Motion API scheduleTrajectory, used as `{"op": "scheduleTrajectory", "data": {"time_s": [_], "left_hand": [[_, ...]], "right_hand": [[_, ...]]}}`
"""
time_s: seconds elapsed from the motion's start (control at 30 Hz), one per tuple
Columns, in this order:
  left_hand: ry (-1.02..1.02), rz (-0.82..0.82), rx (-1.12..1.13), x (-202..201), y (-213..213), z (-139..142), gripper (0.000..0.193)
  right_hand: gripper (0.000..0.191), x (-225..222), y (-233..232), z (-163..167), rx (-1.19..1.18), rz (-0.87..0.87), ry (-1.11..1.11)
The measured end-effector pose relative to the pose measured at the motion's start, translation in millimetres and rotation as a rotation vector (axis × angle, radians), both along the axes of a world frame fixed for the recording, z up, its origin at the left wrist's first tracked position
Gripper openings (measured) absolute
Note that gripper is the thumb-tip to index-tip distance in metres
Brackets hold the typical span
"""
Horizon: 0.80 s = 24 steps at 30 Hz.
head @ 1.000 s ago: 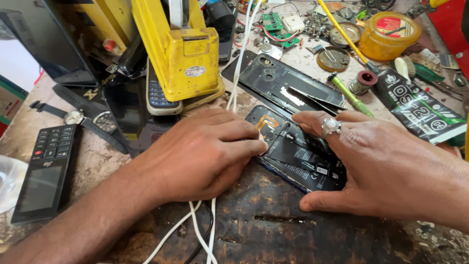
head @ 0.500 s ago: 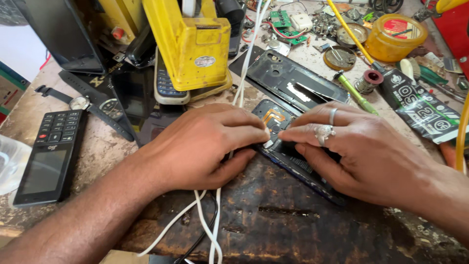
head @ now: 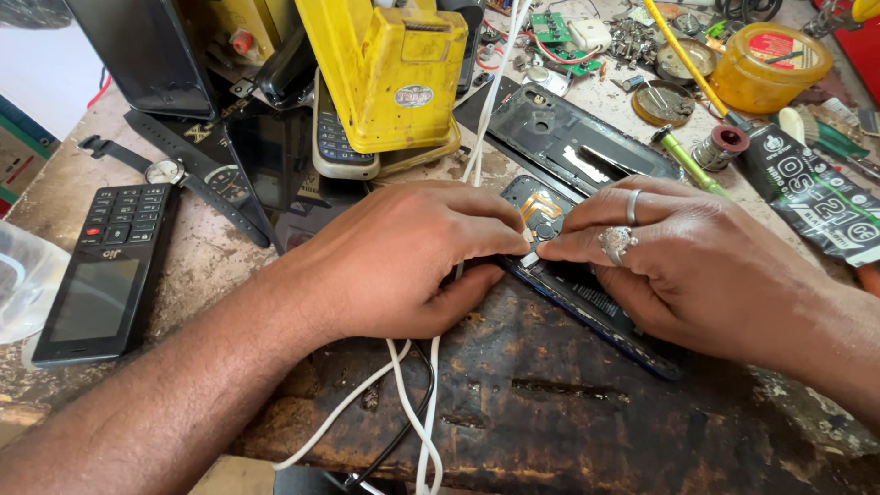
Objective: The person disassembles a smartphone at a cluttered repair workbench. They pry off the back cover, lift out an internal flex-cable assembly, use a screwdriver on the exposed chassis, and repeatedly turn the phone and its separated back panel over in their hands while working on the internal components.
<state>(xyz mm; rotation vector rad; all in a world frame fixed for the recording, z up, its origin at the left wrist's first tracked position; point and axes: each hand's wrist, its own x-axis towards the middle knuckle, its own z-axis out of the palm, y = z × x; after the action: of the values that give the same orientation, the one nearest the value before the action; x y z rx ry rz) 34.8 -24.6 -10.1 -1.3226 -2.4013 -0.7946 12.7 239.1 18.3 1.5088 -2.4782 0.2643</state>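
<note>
Both hands now meet over the opened smartphone (head: 587,293) on the dark worn patch of the workbench (head: 568,412), and that is the change I register: a second ago my right hand (head: 697,266) lay flat and further right across the phone's exposed inside, fingers spread, while the left hand (head: 412,261) sat just short of it. Since then the right has slid in toward the left, so that the fingertips (head: 550,249) of both pinch together at one spot near the phone's top end, just below the orange flex ribbon (head: 543,209). Something small and pale shows between them, too small for me to name. I read both hands as closed in a fine pinch, though whether they actually grip that piece or only press on it I cannot tell. The phone itself has not shifted; it lies at an angle, back off, its lower half hidden under my right palm. From spread bracing to a tight two-handed pinch, I judge the work has narrowed to one small part by the ribbon. White cables (head: 417,412) run under my left wrist. The removed back cover (head: 577,147) lies just behind, the yellow tool housing (head: 394,73) further back, a keypad phone (head: 101,266) well to the left.
</note>
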Motion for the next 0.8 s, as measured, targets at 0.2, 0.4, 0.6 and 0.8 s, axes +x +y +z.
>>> {"op": "scheduleTrajectory", "data": {"time_s": [0.2, 0.4, 0.6, 0.8], "left_hand": [[-0.009, 0.018, -0.003, 1.1, -2.0, 2.1, 0.029], [0.005, 0.014, 0.003, 2.5, -6.5, 1.2, 0.03], [0.075, -0.012, 0.012, -2.1, -6.7, -0.8, 0.026], [0.045, -0.026, 0.041, -3.0, -3.9, 0.6, 0.028]], "right_hand": [[0.034, 0.0, -0.2, 0.9, 0.074, 0.061, 0.169], [0.045, -1.0, -4.2, 1.6, 0.088, 0.114, 0.185], [0.027, -8.3, -12.1, 5.6, 0.151, 0.141, 0.193], [0.02, -11.2, -24.3, 13.2, 0.149, 0.133, 0.134]]}}
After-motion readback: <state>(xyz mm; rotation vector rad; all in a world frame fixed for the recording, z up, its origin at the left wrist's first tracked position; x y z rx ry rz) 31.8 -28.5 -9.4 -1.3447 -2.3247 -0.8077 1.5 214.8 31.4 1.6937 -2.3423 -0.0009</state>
